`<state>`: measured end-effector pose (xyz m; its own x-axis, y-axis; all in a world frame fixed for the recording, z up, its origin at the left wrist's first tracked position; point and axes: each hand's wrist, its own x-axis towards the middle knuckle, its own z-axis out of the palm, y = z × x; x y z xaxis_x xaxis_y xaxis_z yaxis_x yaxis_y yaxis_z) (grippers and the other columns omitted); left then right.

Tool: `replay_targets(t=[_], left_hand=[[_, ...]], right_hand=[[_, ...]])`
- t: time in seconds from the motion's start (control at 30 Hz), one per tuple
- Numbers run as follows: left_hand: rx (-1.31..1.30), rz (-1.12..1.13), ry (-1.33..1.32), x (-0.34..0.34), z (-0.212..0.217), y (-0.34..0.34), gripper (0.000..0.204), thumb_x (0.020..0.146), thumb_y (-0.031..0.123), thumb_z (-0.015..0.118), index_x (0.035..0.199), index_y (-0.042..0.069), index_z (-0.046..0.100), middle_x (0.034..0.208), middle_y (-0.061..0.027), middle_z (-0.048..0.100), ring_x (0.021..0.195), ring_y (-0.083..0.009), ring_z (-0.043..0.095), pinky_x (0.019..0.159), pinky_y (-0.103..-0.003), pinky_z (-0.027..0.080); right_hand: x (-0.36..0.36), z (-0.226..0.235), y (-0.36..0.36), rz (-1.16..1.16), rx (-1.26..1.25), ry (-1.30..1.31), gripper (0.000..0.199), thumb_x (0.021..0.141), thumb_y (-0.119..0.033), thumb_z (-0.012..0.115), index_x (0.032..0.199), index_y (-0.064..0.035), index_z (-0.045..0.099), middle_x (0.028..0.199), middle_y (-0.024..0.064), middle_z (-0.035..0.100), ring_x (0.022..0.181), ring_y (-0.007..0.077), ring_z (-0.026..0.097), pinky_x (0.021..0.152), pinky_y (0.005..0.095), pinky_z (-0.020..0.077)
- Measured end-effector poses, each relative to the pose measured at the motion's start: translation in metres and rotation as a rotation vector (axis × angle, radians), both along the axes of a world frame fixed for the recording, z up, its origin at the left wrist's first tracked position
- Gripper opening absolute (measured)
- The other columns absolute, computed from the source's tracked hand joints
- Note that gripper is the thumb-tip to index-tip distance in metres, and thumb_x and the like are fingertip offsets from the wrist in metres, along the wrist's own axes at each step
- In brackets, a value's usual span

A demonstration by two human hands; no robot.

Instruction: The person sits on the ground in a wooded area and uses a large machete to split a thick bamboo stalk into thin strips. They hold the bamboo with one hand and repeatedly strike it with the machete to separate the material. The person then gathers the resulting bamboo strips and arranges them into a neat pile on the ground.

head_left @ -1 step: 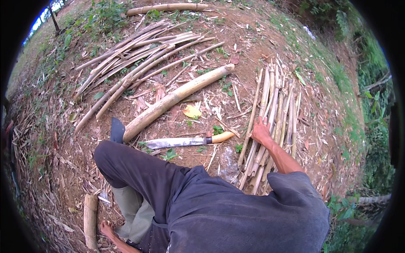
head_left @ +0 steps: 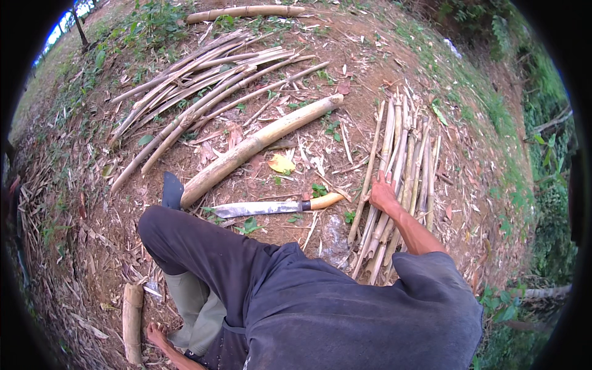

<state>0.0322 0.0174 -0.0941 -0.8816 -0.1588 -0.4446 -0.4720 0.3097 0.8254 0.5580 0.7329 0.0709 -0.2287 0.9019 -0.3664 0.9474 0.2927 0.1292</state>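
My right hand (head_left: 383,195) lies on a pile of thin bamboo sticks (head_left: 409,159) at the right, fingers apart on the upper pieces. Low at the left, my left hand (head_left: 156,335) is down by my light-coloured boot (head_left: 188,299), its fingers curled. What they hold, if anything, is too small to make out. A short, thick bamboo piece (head_left: 132,320) lies just left of that hand. Between my knee and the pile rests a machete (head_left: 259,208) with a yellowish wooden handle, touched by neither hand. Beyond its blade a long bamboo pole (head_left: 262,140) slants across the ground.
Farther off at the left spreads a heap of long split bamboo strips (head_left: 191,83). Another bamboo pole (head_left: 246,12) lies at the far edge. Dry leaves, chips and small green plants cover the soil. Dense greenery (head_left: 549,197) borders the right side.
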Motion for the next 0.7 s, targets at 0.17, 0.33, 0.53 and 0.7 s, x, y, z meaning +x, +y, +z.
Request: replay_targets(t=[0.17, 0.33, 0.53, 0.7], left_hand=[[0.059, -0.055, -0.03, -0.007, 0.002, -0.003, 0.028, 0.093, 0.019, 0.057, 0.117, 0.003, 0.054, 0.083, -0.0036, 0.054, 0.066, -0.0147, 0.053, 0.051, -0.027, 0.047], [0.052, 0.027, 0.0, 0.001, 0.009, 0.027, 0.013, 0.094, 0.016, 0.054, 0.103, 0.006, 0.054, 0.072, 0.0011, 0.046, 0.054, -0.0102, 0.046, 0.043, -0.024, 0.037], [0.031, -0.005, -0.033, -0.001, 0.01, 0.006, 0.019, 0.093, 0.019, 0.054, 0.107, 0.005, 0.053, 0.077, -0.0013, 0.05, 0.06, -0.0132, 0.051, 0.049, -0.027, 0.044], [-0.036, -0.037, -0.025, 0.0, 0.013, 0.021, 0.017, 0.093, 0.024, 0.055, 0.1, 0.009, 0.056, 0.076, -0.0007, 0.052, 0.063, -0.0141, 0.053, 0.05, -0.029, 0.045]], right_hand=[[0.01, -0.005, 0.001, 0.06, -0.01, -0.002, 0.062, 0.079, -0.004, 0.05, 0.139, 0.0062, 0.041, 0.153, 0.032, 0.015, 0.139, 0.0558, 0.013, 0.115, 0.0607, 0.0141], [0.012, -0.004, 0.001, -0.047, 0.015, 0.119, 0.061, 0.085, -0.018, 0.05, 0.142, 0.0004, 0.039, 0.153, 0.0289, 0.02, 0.141, 0.0509, 0.015, 0.115, 0.0611, 0.0111], [0.048, 0.038, 0.047, -0.28, 0.494, 0.215, 0.056, 0.094, -0.029, 0.048, 0.14, 0.0016, 0.04, 0.152, 0.0207, 0.028, 0.143, 0.0375, 0.023, 0.116, 0.0607, 0.0105], [0.233, 0.045, 0.086, -0.855, 0.335, 0.297, 0.052, 0.086, -0.034, 0.048, 0.123, 0.0016, 0.06, 0.13, 0.0284, 0.053, 0.124, 0.0466, 0.047, 0.103, 0.053, 0.0381]])
